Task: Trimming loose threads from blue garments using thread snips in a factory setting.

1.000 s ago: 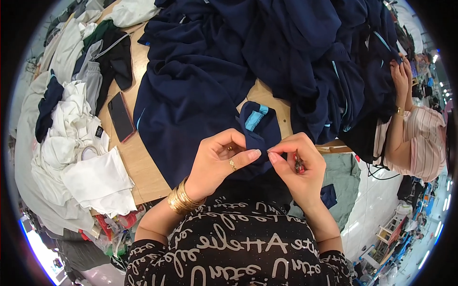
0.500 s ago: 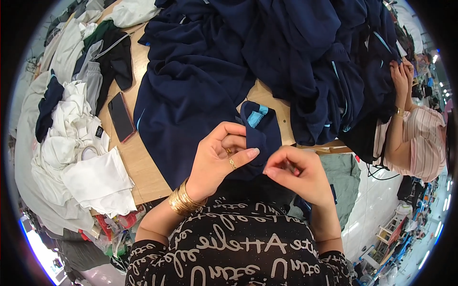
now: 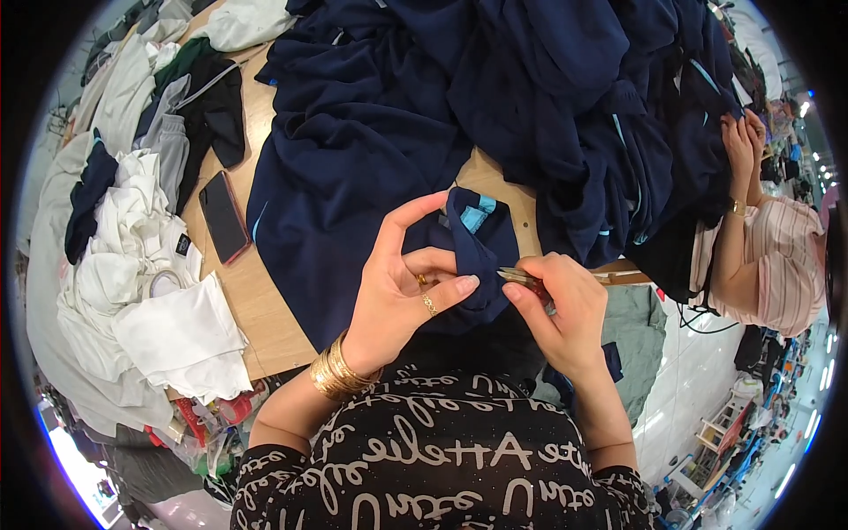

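Note:
A navy garment [image 3: 353, 212] lies spread over the table, its near end a folded band with a light-blue patch [image 3: 474, 214] on the inner side. My left hand [image 3: 411, 287] pinches that band between thumb and fingers, the index finger stretched up along its top edge. In my right hand [image 3: 565, 309] is a pair of thread snips [image 3: 526, 281], mostly hidden by the fingers. Their metal tips point left, close to the band's right side; whether they touch the cloth I cannot tell.
More navy garments with light-blue trim [image 3: 601, 159] are heaped at the back and right. A phone [image 3: 224, 217] lies on the wooden table [image 3: 274, 327], beside white cloth pieces [image 3: 181, 331] on the left. At the far right, a co-worker's hands [image 3: 744, 146] handle navy cloth.
My right hand has turned and opened out from a curl, bringing the snips' tips into view by the band. My left index finger has lifted to the band's top edge.

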### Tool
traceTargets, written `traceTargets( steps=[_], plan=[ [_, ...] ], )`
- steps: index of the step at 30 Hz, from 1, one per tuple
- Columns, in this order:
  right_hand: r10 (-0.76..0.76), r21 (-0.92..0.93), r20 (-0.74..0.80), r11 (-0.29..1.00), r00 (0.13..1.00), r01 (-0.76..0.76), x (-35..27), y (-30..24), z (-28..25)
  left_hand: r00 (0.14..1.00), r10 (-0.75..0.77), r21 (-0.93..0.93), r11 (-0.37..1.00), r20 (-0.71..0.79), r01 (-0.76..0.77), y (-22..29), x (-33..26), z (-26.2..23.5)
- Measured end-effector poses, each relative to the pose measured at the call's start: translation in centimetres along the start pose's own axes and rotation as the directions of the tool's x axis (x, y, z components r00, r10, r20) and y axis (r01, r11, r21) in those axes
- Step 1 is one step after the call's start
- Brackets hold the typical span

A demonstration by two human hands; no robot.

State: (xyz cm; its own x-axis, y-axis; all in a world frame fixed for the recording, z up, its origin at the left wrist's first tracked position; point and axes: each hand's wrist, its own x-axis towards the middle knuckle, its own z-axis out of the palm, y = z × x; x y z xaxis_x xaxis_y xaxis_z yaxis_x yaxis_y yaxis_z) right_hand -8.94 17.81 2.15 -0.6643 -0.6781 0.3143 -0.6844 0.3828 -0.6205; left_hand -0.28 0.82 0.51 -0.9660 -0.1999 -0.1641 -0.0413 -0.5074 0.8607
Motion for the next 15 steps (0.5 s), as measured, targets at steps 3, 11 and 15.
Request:
traceTargets(
  steps=[3,11,15],
  plan=[
    [-0.023,-0.031,0.020,0.999,1.000,0.024,0.10,-0.08,0.04,1.000,-0.017,0.010,1.000,-0.004,0.017,0.00,0.04,-0.08],
    [-0.021,-0.017,0.025,1.000,0.999,0.021,0.22,-0.12,-0.05,0.999,-0.037,-0.060,0.998,0.007,0.037,0.02,0.06,-0.25],
    [-0.027,-0.006,0.028,1.000,0.999,0.027,0.18,-0.19,0.02,0.999,-0.050,-0.077,0.996,0.000,0.050,0.12,0.06,-0.05]
  ],
)
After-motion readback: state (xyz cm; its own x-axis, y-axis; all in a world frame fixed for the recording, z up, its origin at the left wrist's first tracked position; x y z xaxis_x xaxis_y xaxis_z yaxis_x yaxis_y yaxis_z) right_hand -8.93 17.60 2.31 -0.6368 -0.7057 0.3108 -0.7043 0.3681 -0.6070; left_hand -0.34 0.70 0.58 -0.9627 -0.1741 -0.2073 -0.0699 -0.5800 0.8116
